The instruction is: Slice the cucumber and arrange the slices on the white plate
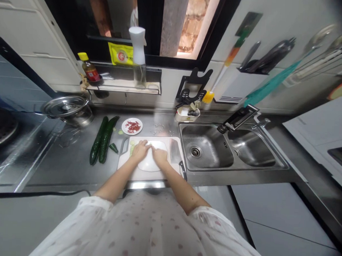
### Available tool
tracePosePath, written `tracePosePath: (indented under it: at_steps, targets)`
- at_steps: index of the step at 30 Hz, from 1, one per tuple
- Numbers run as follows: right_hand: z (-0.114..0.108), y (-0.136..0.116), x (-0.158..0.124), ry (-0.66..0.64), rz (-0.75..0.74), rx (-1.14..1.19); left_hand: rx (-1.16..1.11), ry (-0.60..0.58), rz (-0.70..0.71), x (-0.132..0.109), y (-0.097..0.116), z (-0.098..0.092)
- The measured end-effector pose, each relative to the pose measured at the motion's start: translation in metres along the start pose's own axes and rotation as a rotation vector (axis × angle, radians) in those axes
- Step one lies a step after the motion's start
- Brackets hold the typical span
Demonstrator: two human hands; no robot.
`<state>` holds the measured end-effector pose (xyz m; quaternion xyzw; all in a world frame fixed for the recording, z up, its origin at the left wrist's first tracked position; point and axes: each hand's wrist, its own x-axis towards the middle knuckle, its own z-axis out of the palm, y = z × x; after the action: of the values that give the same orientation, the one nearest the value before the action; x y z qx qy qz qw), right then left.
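My left hand (pixel 141 151) rests over the left part of a white plate (pixel 149 165) with its fingers drawn together. My right hand (pixel 160 157) is over the plate's right part, fingers bent inward, almost meeting the left. Whatever the fingertips pinch is too small to make out. Beneath the plate is a white cutting board (pixel 135 174), where pale green cucumber slices (pixel 132 148) lie by my left hand. A knife (pixel 182 169) with a black handle lies along the board's right side. Left of the board are two whole cucumbers (pixel 104 140) and a cut cucumber end (pixel 113 147).
Behind the board stands a small plate of chopped red pieces (pixel 133 126). A double sink (pixel 207 144) with a faucet (pixel 236 119) is at the right. A lidded steel pot (pixel 72 110) stands at the left, beneath a shelf (pixel 124 86) with bottles.
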<state>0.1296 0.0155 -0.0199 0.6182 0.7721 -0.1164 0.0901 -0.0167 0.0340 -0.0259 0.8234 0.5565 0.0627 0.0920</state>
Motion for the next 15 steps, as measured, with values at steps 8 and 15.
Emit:
tracePosePath:
  at_steps: [8, 15]
  targets:
    - [-0.003, 0.0, -0.01, 0.004, 0.008, 0.053, 0.008, -0.003, 0.01, -0.007, -0.004, 0.005]
    - [-0.008, -0.002, -0.009, -0.024, 0.023, 0.058, 0.025, -0.014, 0.011, -0.003, -0.004, 0.002]
